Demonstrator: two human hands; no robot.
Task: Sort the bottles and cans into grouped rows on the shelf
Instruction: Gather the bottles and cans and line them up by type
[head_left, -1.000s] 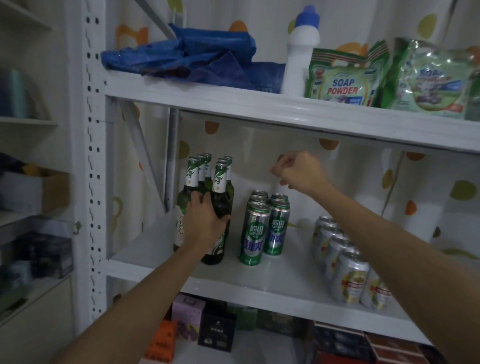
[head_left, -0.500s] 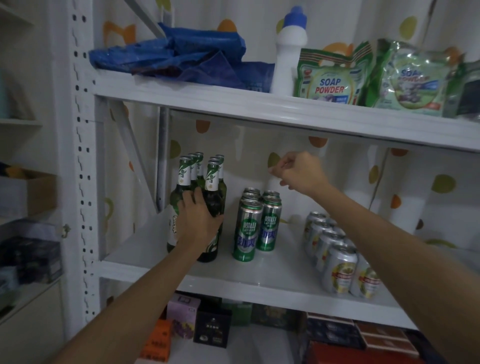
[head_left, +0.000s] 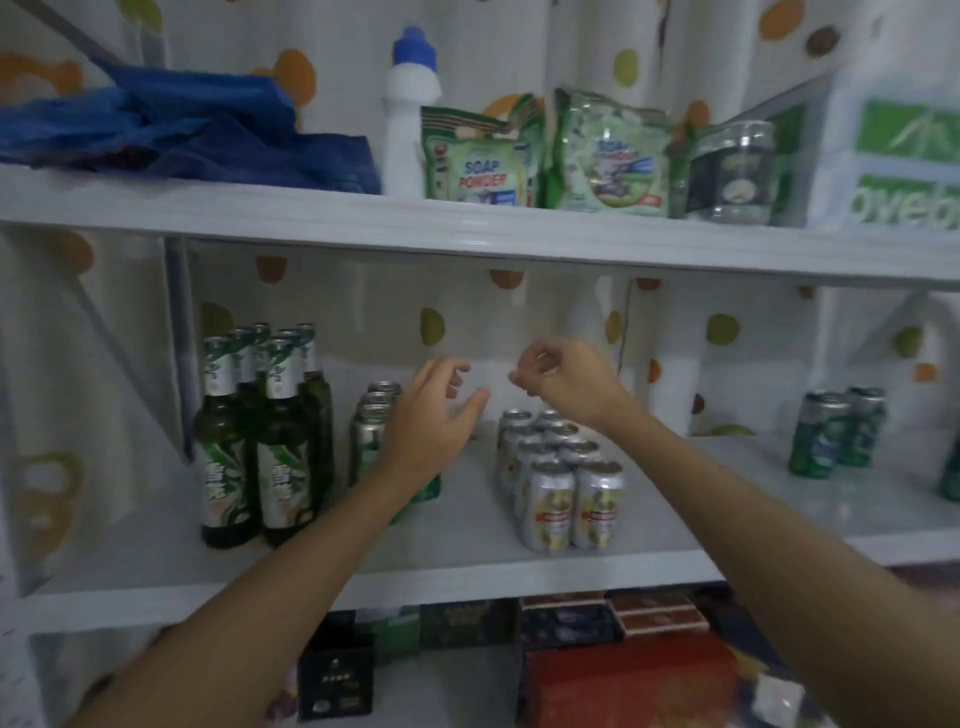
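Observation:
Several green glass bottles (head_left: 260, 441) stand grouped at the left of the white middle shelf (head_left: 467, 577). To their right is a cluster of green cans (head_left: 371, 431), partly hidden by my left hand (head_left: 431, 421). That hand hovers in front of them with fingers spread and holds nothing. Several silver cans (head_left: 561, 483) stand in two rows at the middle. Above and behind them my right hand (head_left: 566, 379) hangs in the air, fingers curled and empty. Two more green cans (head_left: 836, 431) stand apart at the far right.
The upper shelf carries a blue cloth (head_left: 182, 135), a white bottle with a blue cap (head_left: 410, 104), soap powder bags (head_left: 478, 156), a clear jar (head_left: 732, 171) and a green-and-white box (head_left: 904, 166). Dark and red boxes (head_left: 623, 675) fill the shelf below.
My left hand has let go of the front green bottle and moved right, in front of the green cans. The view has swung right. My right hand stays raised, still curled.

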